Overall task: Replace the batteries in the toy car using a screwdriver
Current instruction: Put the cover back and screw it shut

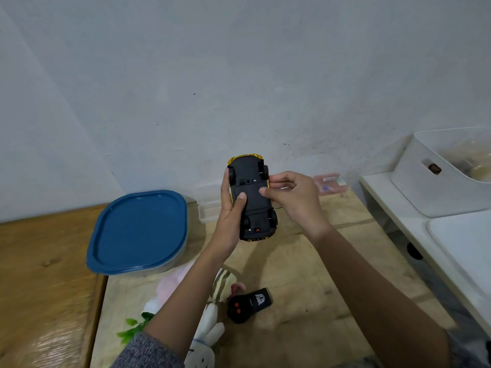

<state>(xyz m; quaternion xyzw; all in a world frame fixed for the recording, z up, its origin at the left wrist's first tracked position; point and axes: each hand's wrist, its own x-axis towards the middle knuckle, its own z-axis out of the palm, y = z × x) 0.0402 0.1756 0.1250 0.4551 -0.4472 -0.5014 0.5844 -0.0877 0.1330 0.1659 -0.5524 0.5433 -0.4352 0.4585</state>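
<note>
At the far left a blue-lidded container (138,232) sits on the wooden table (45,288), its lid closed. Just right of it, toward the wall, lies a small clear plastic tray (208,212), partly hidden behind the left hand. Nearer the person, soft toys (212,328) and a sprig of green leaves (132,326) lie under the left forearm, and a black remote control (249,305) with two red buttons rests on the table just beside them. The left hand (228,221) grips the toy car (252,200) from its left side, holding it up above the table with the black underside turned toward the camera and the yellow body showing only at the edges; its thumb presses on the flat middle panel. The right hand (292,197) meets the car's right edge, thumb on the underside and fingers curled at the side near a wheel. Behind it sits a small pinkish clear box (330,184). At the far right a white bin (435,179) stands on a white shelf (382,192).
</note>
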